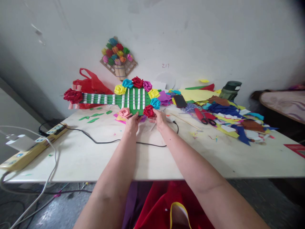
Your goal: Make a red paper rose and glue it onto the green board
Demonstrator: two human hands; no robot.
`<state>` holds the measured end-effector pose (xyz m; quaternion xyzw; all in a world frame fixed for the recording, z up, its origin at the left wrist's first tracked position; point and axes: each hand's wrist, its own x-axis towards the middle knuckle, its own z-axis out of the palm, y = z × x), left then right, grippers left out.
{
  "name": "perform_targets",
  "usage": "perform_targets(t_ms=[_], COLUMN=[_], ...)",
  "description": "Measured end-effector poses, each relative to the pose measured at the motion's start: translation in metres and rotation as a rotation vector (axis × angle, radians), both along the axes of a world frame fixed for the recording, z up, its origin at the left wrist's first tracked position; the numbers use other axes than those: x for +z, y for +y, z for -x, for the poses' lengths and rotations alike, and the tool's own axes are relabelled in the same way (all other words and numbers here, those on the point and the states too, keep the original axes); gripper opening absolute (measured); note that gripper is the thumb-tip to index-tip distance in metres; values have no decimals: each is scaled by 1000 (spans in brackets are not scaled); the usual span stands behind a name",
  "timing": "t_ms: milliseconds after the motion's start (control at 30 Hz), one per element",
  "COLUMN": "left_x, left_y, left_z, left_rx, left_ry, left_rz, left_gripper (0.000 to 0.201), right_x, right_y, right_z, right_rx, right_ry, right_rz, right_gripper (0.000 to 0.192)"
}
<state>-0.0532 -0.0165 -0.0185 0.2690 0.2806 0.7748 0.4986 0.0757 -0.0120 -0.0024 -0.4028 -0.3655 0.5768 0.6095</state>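
Observation:
A green paper guitar (135, 103) with white strips across its neck and body is held up over the table. Crepe-paper flowers in yellow, blue, red, magenta and pink ring the body, and a dark red flower (73, 95) sits at the neck's left end. My left hand (132, 122) grips the lower edge beside the pink flower (124, 112). At the lower right, my right hand (158, 117) holds the edge by a red flower (148, 111). The fingers of both hands are partly hidden behind the guitar.
Scissors (205, 119), a wooden stick (187, 122) and piled paper scraps (226, 109) lie right, near a dark bottle (230, 90). Green paper leaves (92, 120) lie left. A black cord (95, 142) crosses the table; a power strip (40, 149) is at the left edge.

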Motion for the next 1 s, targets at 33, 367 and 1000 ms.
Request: perform_targets(t_ms=[33, 367, 1000], left_x=[0, -1, 3], left_y=[0, 0, -4], left_z=[0, 0, -5], left_rx=[-3, -15, -44], left_ry=[12, 42, 45], left_rz=[0, -3, -10], left_gripper=[37, 29, 35], right_x=[0, 4, 0], right_y=[0, -5, -1], right_z=[0, 3, 3], right_rx=[10, 51, 3], right_ry=[-1, -28, 108], right_rz=[3, 28, 59], right_gripper=[16, 5, 6])
